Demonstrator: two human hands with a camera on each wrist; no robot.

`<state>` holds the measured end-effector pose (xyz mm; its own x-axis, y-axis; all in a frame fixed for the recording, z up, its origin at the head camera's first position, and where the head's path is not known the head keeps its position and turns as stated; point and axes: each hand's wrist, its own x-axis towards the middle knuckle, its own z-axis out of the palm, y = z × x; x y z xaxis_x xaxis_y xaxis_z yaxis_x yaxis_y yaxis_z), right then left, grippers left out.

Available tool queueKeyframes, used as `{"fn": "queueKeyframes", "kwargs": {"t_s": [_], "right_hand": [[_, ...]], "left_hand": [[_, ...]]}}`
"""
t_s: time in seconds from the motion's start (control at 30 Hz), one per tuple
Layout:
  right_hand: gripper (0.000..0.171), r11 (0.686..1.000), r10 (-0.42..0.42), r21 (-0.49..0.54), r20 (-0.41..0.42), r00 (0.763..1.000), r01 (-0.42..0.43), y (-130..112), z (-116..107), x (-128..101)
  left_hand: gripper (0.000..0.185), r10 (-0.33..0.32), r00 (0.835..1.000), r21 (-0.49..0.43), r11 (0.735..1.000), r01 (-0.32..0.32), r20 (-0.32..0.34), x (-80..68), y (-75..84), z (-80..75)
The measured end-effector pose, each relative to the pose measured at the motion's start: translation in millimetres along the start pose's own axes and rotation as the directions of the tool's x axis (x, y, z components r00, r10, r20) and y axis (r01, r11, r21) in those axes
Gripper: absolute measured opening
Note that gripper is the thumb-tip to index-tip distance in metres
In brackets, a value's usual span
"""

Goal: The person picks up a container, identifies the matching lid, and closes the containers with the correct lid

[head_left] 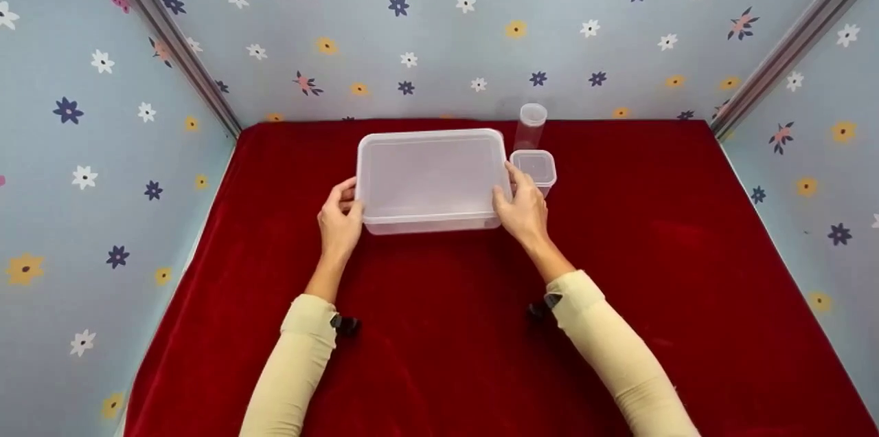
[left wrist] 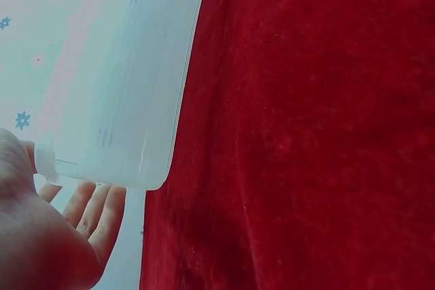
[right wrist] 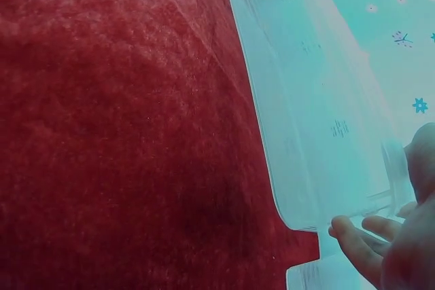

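Note:
A large rectangular clear plastic container (head_left: 431, 177) with a lid is held between both hands, its lid facing the head camera. My left hand (head_left: 339, 222) grips its left short side, thumb near the front corner and fingers at the side wall. On the opposite short side, my right hand (head_left: 524, 214) grips with the thumb at the lid rim. In the left wrist view the fingers (left wrist: 107, 219) lie against the end of the container. The right wrist view has the fingertips (right wrist: 340, 225) at its lower corner.
A small square clear container (head_left: 534, 163) with a lid stands just beyond my right hand, partly hidden by it. Behind it is a tall round clear container (head_left: 531, 128). Red cloth (head_left: 439, 341) covers the table, with patterned walls (head_left: 439, 31) at the back and sides.

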<state>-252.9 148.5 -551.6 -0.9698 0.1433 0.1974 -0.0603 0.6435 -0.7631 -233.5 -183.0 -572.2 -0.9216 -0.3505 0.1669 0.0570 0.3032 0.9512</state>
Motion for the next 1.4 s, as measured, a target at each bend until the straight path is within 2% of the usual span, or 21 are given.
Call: {"fn": "queueKeyframes", "kwargs": {"t_s": [0.33,0.47,0.5,0.53,0.6,0.63,0.67,0.77,0.83,0.87,0.9,0.97,1.07,1.1,1.2,1.27,1.4], "right_hand": [[0.065,1.000,0.025,-0.003,0.003,1.000,-0.025,-2,7,8],[0.066,0.999,0.037,-0.005,0.002,0.999,-0.037,-2,9,10],[0.066,0.999,0.043,-0.009,0.004,0.999,-0.043,-2,10,10],[0.066,0.999,0.047,-0.012,0.007,0.999,-0.047,-2,10,11],[0.066,0.998,0.053,-0.026,0.010,0.999,-0.052,6,17,17],[0.066,0.998,0.050,-0.030,0.004,0.999,-0.049,15,23,21],[0.066,0.999,0.042,-0.025,0.010,0.999,-0.042,14,23,22],[0.066,1.000,0.024,0.007,0.000,1.000,-0.024,45,43,37],[0.065,1.000,0.005,0.015,-0.005,1.000,-0.005,59,52,43],[0.065,1.000,0.000,0.015,-0.001,1.000,0.000,62,54,45],[0.066,1.000,0.000,0.008,-0.004,1.000,0.000,73,62,50],[0.065,1.000,-0.017,-0.017,-0.005,1.000,0.017,76,64,51],[0.064,0.999,-0.025,-0.020,-0.009,1.000,0.025,73,65,50],[0.064,0.999,-0.028,-0.018,-0.008,1.000,0.028,72,65,50],[0.064,1.000,-0.021,-0.006,-0.004,1.000,0.021,67,64,48],[0.064,1.000,-0.017,-0.014,0.003,1.000,0.018,65,64,48],[0.062,1.000,-0.011,-0.022,0.010,1.000,0.012,65,65,49]], "left_hand": [[0.053,-0.010,1.000,-0.009,1.000,0.010,0.010,9.9,-1.6,10.5],[0.056,-0.005,1.000,-0.046,0.999,0.006,0.028,12.9,-4.6,13.1],[0.056,0.006,1.000,-0.056,0.998,-0.005,0.023,16.5,-12.1,15.1],[0.056,0.009,1.000,-0.064,0.998,-0.007,0.026,17.6,-13.0,15.8],[0.058,0.019,0.999,-0.076,0.997,-0.017,0.026,33.8,-44.8,22.6],[0.058,0.033,0.999,-0.096,0.995,-0.030,0.033,33.8,-45.0,21.4],[0.059,0.033,0.999,-0.099,0.995,-0.029,0.036,41.1,-59.3,24.3],[0.061,0.033,0.998,-0.085,0.996,-0.029,0.050,58.4,-94.4,31.8],[0.060,0.029,0.998,-0.068,0.997,-0.025,0.057,56.5,-89.4,31.9],[0.060,0.020,0.998,-0.063,0.998,-0.016,0.064,61.6,-98.3,35.1],[0.058,0.022,0.998,-0.062,0.998,-0.018,0.062,60.4,-95.4,35.4],[0.056,0.025,0.998,-0.078,0.997,-0.021,0.053,58.1,-87.5,35.9],[0.053,0.033,0.996,-0.127,0.992,-0.023,0.078,54.6,-77.8,33.6],[0.053,0.031,0.997,-0.111,0.994,-0.023,0.071,56.3,-80.9,35.1],[0.053,0.017,0.995,-0.095,0.995,-0.007,0.103,60.3,-87.4,35.7],[0.053,0.010,0.995,-0.056,0.998,-0.004,0.098,66.4,-99.1,39.7],[0.053,0.037,0.992,-0.041,0.999,-0.033,0.123,72.6,-111.1,41.2]]}}
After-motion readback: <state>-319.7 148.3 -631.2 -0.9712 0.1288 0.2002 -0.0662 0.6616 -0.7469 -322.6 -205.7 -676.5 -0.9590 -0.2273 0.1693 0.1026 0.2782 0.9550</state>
